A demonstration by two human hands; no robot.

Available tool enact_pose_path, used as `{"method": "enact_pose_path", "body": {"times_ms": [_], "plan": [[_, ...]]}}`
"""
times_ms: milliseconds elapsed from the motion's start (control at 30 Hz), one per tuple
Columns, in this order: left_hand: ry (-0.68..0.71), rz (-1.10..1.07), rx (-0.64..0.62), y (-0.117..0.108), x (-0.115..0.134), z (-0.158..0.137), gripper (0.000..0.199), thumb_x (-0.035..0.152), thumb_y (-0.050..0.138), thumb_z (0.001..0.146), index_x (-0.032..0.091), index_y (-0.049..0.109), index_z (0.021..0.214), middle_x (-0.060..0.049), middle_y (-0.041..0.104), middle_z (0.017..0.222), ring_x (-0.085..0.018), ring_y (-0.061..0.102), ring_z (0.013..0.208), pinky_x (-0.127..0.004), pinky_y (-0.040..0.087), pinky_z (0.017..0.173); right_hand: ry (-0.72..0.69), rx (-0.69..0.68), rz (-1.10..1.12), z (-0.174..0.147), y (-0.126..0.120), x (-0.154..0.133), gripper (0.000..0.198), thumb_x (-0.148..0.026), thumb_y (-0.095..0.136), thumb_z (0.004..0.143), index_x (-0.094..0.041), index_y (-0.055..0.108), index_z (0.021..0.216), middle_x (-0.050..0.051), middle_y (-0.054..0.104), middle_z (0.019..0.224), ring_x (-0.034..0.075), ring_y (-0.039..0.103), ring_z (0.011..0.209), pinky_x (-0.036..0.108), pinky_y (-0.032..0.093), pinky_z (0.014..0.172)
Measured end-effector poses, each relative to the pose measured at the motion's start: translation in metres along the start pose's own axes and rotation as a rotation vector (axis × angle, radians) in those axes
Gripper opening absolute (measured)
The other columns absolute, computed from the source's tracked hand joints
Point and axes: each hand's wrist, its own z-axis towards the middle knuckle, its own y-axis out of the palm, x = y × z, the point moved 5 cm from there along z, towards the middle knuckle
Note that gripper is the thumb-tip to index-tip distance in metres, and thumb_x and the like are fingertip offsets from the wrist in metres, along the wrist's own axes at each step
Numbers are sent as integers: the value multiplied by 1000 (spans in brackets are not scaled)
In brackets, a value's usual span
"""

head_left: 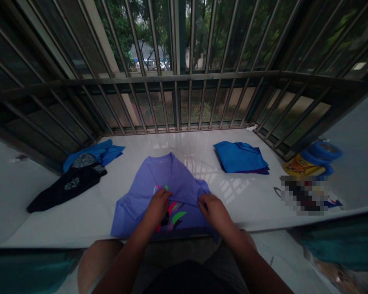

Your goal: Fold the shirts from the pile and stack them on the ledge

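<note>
A purple T-shirt with a pink, green and black print lies spread on the white sill, its collar pointing at the window. The right side is folded inward over part of the print, and the lower hem hangs over the front edge. My left hand is closed on the shirt near the middle, beside the print. At the folded-over sleeve, my right hand pinches the fabric between thumb and fingers.
Folded blue clothing lies on something purple at the right. Loose blue clothing and a dark garment lie at the left. A yellow-and-blue container stands by the right wall. Metal bars line the window.
</note>
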Motion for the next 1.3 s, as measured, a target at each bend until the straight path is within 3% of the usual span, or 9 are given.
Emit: {"method": "enact_pose_path", "body": {"times_ms": [267, 500, 633, 767, 900, 1033, 1100, 1200, 1300], "plan": [[-5, -53, 71, 0, 1, -2, 36, 11, 57, 96, 23, 77, 124, -10, 82, 121, -28, 76, 114, -46, 59, 107, 313, 73, -129, 46, -14, 11, 34, -44, 53, 111, -18, 75, 113, 14, 82, 107, 26, 78, 98, 32, 51, 83], [-14, -78, 53, 1, 6, -15, 31, 16, 58, 99, 23, 79, 121, -9, 83, 121, -27, 77, 114, -44, 59, 107, 344, 54, -177, 79, -11, 23, 26, -33, 55, 109, -16, 75, 109, 16, 82, 108, 28, 78, 100, 33, 50, 81], [21, -22, 40, -3, 9, -30, 35, 16, 57, 100, 22, 77, 128, -11, 81, 121, -29, 74, 115, -47, 58, 107, 354, 68, -195, 77, -12, 25, 27, -34, 53, 110, -16, 73, 112, 16, 82, 108, 26, 78, 97, 32, 49, 80], [-29, 54, 142, -18, -3, -49, 33, 20, 55, 102, 23, 75, 128, -12, 78, 120, -31, 71, 112, -49, 59, 103, 356, 112, -208, 66, -17, 22, 26, -34, 53, 111, -16, 70, 119, 16, 80, 111, 26, 76, 97, 32, 48, 80], [-63, 101, 244, -38, -22, -63, 28, 24, 50, 105, 22, 77, 114, -13, 77, 113, -30, 71, 107, -49, 59, 101, 177, 118, -256, 53, -10, -2, 24, -33, 52, 112, -19, 70, 117, 14, 76, 116, 28, 71, 108, 35, 47, 91], [-49, 183, 237, -46, -32, -60, 27, 29, 54, 106, 24, 78, 118, -13, 78, 121, -32, 71, 113, -50, 59, 103, -164, -24, -267, 44, 27, -51, 23, -39, 58, 110, -23, 73, 118, 12, 74, 120, 30, 65, 116, 41, 45, 100], [-35, 220, 212, -45, -34, -53, 28, 31, 57, 105, 24, 77, 123, -13, 78, 127, -33, 71, 118, -50, 58, 106, -263, -84, -280, 43, 46, -74, 27, -43, 65, 107, -24, 71, 124, 11, 74, 124, 31, 63, 120, 42, 45, 102], [-7, 251, 158, -41, -35, -42, 30, 30, 61, 104, 22, 77, 128, -13, 78, 129, -33, 70, 120, -50, 57, 108, -300, -124, -320, 53, 65, -98, 32, -43, 69, 105, -22, 69, 130, 12, 72, 128, 31, 62, 123, 43, 46, 102], [-1, 267, 100, -39, -37, -35, 26, 25, 60, 105, 21, 80, 121, -13, 80, 123, -32, 72, 115, -49, 57, 105, -287, -123, -333, 67, 71, -107, 22, -36, 62, 109, -21, 72, 123, 12, 74, 123, 29, 64, 120, 41, 46, 100]]}}
